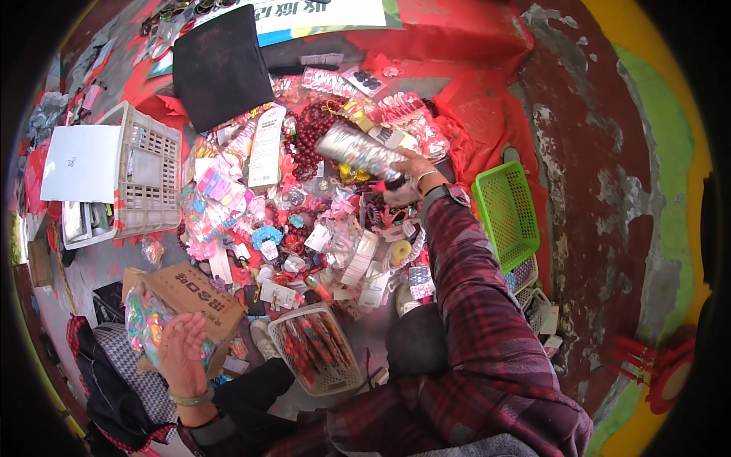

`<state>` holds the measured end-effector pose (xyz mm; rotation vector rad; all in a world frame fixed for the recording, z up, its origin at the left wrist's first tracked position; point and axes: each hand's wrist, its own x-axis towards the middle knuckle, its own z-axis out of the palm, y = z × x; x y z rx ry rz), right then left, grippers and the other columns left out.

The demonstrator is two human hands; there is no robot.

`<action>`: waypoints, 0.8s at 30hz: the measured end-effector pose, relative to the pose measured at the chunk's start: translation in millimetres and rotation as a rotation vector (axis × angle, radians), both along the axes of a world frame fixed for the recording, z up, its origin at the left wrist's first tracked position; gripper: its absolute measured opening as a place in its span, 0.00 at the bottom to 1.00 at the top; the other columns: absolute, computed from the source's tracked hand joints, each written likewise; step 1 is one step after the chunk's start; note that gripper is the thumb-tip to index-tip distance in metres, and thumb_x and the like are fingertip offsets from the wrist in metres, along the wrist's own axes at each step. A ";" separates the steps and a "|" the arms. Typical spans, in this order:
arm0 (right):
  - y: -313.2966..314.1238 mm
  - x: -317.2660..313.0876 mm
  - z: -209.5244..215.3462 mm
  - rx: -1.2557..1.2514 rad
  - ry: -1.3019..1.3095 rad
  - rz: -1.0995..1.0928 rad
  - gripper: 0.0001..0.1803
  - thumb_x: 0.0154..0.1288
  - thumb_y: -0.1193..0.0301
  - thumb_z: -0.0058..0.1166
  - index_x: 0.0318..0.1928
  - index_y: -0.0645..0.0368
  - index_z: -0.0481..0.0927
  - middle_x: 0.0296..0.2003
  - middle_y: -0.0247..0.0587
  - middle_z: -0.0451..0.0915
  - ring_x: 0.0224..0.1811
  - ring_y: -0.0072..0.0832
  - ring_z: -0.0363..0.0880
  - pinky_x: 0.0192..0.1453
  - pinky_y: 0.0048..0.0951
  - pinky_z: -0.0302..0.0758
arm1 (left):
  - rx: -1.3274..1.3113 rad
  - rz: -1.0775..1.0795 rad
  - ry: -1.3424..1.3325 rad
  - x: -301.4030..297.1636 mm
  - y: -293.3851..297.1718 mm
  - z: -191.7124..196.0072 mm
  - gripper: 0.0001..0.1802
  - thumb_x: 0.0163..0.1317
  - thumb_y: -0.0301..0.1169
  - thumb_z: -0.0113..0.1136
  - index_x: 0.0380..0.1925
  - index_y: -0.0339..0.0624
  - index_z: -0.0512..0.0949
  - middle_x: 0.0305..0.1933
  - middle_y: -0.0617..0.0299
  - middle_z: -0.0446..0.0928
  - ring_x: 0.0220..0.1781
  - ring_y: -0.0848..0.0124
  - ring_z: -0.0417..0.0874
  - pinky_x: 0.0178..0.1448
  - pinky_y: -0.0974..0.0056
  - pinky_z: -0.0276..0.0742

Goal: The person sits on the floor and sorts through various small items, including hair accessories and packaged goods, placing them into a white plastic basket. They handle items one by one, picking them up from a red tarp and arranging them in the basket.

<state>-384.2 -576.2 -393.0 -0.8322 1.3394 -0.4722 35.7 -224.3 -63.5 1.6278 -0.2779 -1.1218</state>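
Observation:
My right hand (417, 169) reaches out over the pile and is closed on the end of a long, shiny patterned packet (358, 151); motion blurs it, and its contents cannot be made out. Beneath and around it lie dark red bead strings (308, 131), pink and white packaged hair accessories (400, 110) and a blue scrunchie (266, 237). Lower left, my left hand (183, 346) is raised with its fingers apart and loosely bent, nothing visible in them. It hovers in front of a clear bag of colourful small items (148, 320) beside an open cardboard box (202, 297).
A white plastic crate (148, 171) stands at the left, a green basket (509, 217) at the right. Between my feet sits a white basket (316, 381) of packaged red items. A black flat panel or bag (219, 68) lies at the back on red cloth (472, 46).

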 end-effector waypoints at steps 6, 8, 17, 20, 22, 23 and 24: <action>18.5 9.1 8.8 -0.087 -0.113 0.330 0.28 0.51 0.70 0.66 0.55 0.52 0.73 0.45 0.32 0.77 0.48 0.24 0.73 0.53 0.26 0.69 | -0.022 -0.035 0.007 -16.1 5.8 10.8 0.13 0.67 0.31 0.47 0.45 0.33 0.71 0.46 0.49 0.77 0.47 0.65 0.79 0.51 0.66 0.73; 30.6 15.7 31.9 -0.066 -0.047 0.269 0.28 0.51 0.82 0.61 0.55 0.55 0.72 0.39 0.31 0.79 0.41 0.24 0.76 0.47 0.25 0.71 | -0.032 -0.055 0.010 -20.1 6.4 13.4 0.13 0.67 0.31 0.47 0.45 0.33 0.71 0.46 0.49 0.77 0.47 0.66 0.79 0.51 0.66 0.72; 56.0 23.1 97.1 0.056 -0.260 0.339 0.24 0.51 0.79 0.62 0.51 0.55 0.75 0.38 0.30 0.80 0.39 0.22 0.76 0.40 0.24 0.73 | -0.054 -0.102 0.030 -35.1 22.4 29.5 0.13 0.67 0.30 0.46 0.44 0.33 0.72 0.45 0.50 0.78 0.47 0.66 0.79 0.51 0.67 0.72; 63.7 34.3 112.6 0.055 -0.310 0.415 0.22 0.50 0.79 0.63 0.48 0.56 0.76 0.39 0.30 0.80 0.41 0.21 0.77 0.45 0.24 0.73 | -0.065 -0.098 0.045 -42.1 34.6 33.2 0.13 0.67 0.30 0.46 0.44 0.32 0.71 0.46 0.49 0.78 0.48 0.66 0.79 0.51 0.67 0.72; 71.7 41.9 129.7 0.104 -0.371 0.426 0.20 0.51 0.78 0.63 0.47 0.56 0.76 0.39 0.30 0.80 0.41 0.21 0.77 0.47 0.22 0.72 | -0.081 -0.103 0.034 -49.8 42.2 36.4 0.13 0.67 0.30 0.46 0.43 0.32 0.73 0.45 0.50 0.78 0.47 0.67 0.80 0.50 0.67 0.72; 75.1 48.7 134.7 0.118 -0.417 0.447 0.19 0.51 0.79 0.63 0.45 0.56 0.76 0.38 0.30 0.80 0.41 0.20 0.77 0.47 0.21 0.72 | -0.088 -0.115 0.038 -51.5 46.4 38.2 0.13 0.67 0.31 0.46 0.44 0.32 0.72 0.45 0.50 0.78 0.47 0.66 0.80 0.50 0.67 0.72; 79.5 53.3 142.3 0.053 -0.437 0.466 0.19 0.51 0.80 0.63 0.45 0.57 0.76 0.38 0.31 0.80 0.40 0.20 0.78 0.45 0.21 0.73 | -0.095 -0.128 0.041 -52.9 51.1 39.4 0.13 0.67 0.31 0.46 0.44 0.32 0.72 0.45 0.49 0.78 0.48 0.65 0.79 0.51 0.67 0.72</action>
